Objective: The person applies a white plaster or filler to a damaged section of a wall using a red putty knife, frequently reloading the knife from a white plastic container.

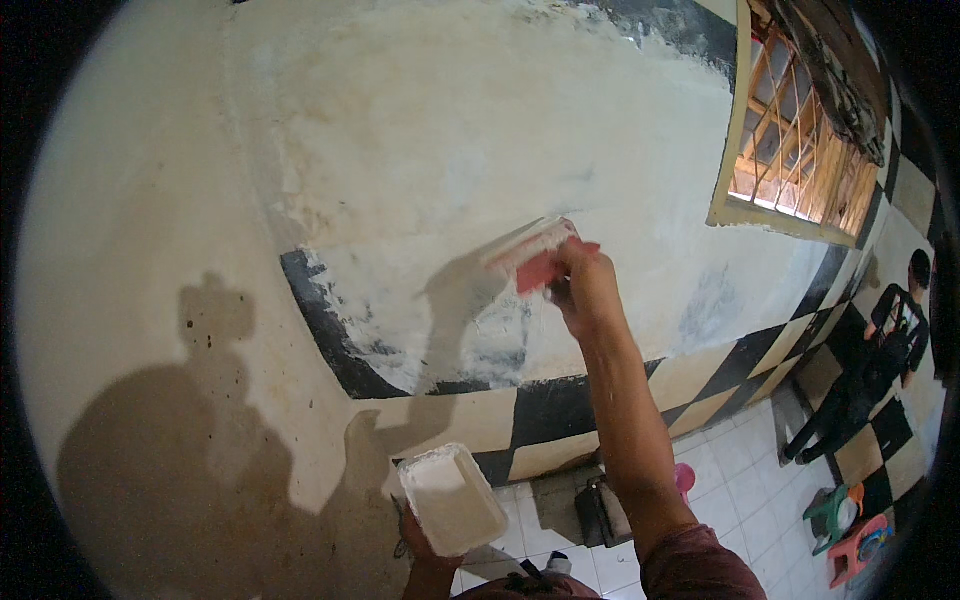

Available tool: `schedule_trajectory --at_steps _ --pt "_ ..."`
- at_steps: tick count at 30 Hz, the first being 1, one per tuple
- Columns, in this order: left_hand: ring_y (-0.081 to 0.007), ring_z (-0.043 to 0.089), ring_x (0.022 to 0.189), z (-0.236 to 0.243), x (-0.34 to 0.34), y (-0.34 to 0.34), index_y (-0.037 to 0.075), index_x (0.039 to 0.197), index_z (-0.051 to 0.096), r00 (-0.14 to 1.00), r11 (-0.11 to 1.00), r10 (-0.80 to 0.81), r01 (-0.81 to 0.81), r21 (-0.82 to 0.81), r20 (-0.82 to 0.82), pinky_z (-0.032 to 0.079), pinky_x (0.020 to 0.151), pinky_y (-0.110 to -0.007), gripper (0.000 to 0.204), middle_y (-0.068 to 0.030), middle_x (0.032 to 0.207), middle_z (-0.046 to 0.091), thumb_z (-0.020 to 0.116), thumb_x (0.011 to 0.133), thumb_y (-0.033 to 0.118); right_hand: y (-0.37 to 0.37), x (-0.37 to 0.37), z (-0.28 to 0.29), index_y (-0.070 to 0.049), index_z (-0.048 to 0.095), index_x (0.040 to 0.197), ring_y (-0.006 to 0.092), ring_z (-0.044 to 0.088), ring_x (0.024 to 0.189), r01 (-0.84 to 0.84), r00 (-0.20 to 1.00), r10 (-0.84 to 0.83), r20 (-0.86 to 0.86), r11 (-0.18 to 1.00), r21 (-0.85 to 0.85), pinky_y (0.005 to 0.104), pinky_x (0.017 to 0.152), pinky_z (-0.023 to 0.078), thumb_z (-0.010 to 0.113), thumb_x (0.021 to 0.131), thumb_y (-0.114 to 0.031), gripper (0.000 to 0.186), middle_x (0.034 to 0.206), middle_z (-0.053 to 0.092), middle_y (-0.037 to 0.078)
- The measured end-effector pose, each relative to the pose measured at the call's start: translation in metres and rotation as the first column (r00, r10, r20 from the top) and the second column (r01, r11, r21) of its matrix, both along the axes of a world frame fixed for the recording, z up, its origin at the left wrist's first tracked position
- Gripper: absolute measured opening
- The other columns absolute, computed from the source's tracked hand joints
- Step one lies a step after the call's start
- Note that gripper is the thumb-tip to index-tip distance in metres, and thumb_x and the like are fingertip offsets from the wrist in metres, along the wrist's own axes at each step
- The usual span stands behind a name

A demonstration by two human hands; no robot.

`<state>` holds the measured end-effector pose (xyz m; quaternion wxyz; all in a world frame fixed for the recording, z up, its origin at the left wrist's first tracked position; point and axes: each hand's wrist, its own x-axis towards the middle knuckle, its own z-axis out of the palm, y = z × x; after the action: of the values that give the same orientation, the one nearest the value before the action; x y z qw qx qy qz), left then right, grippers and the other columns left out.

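My right hand is closed around a red putty spreader, its whitish working edge against the wall or very near it; motion blurs it a little. Around the spreader, the wall carries a smeared white coat, with dark paint showing through in patches. Low on the left, my left hand holds a white rectangular tub from beneath and the side. Pale filler lies inside the tub, and some is crusted on its rim. Most of my left fingers are hidden behind the tub.
A barred window is at upper right. Black and cream checks run along the lower wall. On the tiled floor stand a dark box-like object and green and red stools. A person in black stands at right.
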<state>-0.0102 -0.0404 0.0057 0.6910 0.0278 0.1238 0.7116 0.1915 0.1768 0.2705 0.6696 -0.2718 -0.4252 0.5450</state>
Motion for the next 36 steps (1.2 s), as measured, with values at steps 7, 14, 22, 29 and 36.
schedule_trajectory --at_steps 7,14,22,29,36 --pt "-0.0356 0.059 0.115 -0.002 0.004 0.003 0.012 0.138 0.048 0.995 0.997 -0.073 0.075 -0.024 0.071 0.050 0.096 -0.054 0.056 -0.0128 0.132 0.057 0.036 0.098 0.050 0.001 -0.004 -0.150 -0.007 0.059 0.081 0.0257 0.064 0.061 0.146 0.153 -0.728 0.669 0.686 0.713 0.0376 0.053 0.051 0.064 0.081 -0.014 0.009 0.072 0.062 0.010" --pt "-0.0367 0.058 0.117 0.014 -0.002 -0.006 0.014 0.140 0.045 0.996 0.995 -0.093 0.093 -0.023 -0.003 0.048 0.097 -0.057 0.061 -0.0122 0.134 0.055 0.036 0.097 0.057 0.076 -0.005 -0.218 -0.007 0.060 0.095 0.0254 0.063 0.087 -0.447 -0.137 -0.902 0.410 0.426 0.787 0.0377 0.073 0.055 0.067 0.081 -0.022 0.022 0.099 0.060 0.009" --pt "-0.0362 0.058 0.118 0.009 -0.007 -0.008 0.016 0.141 0.046 0.997 0.998 -0.068 0.068 0.009 0.021 0.047 0.098 -0.058 0.059 -0.0106 0.133 0.057 0.041 0.096 0.054 0.015 0.012 -0.234 -0.004 0.061 0.084 0.0281 0.064 0.073 -0.255 0.148 -0.759 0.635 0.591 0.766 0.0415 0.063 0.055 0.066 0.078 -0.011 0.010 0.084 0.060 0.013" --pt "-0.0355 0.058 0.118 -0.019 -0.008 -0.008 0.017 0.140 0.047 0.998 0.999 -0.044 0.042 0.034 0.052 0.046 0.099 -0.058 0.056 -0.0100 0.133 0.057 0.042 0.096 0.052 0.037 0.038 -0.200 -0.005 0.057 0.079 0.0376 0.061 0.065 0.531 0.193 -0.771 0.607 0.602 0.596 0.0434 0.058 0.049 0.068 0.076 -0.007 0.012 0.069 0.058 0.016" --pt "-0.0349 0.057 0.119 0.007 -0.008 -0.011 0.016 0.140 0.047 0.997 0.997 -0.079 0.079 0.012 0.025 0.046 0.099 -0.057 0.056 -0.0103 0.134 0.056 0.041 0.097 0.053 0.050 -0.091 -0.200 -0.005 0.058 0.079 0.0393 0.061 0.068 0.260 0.303 -0.739 0.602 0.672 0.693 0.0456 0.061 0.048 0.066 0.082 -0.016 0.013 0.073 0.059 0.017"
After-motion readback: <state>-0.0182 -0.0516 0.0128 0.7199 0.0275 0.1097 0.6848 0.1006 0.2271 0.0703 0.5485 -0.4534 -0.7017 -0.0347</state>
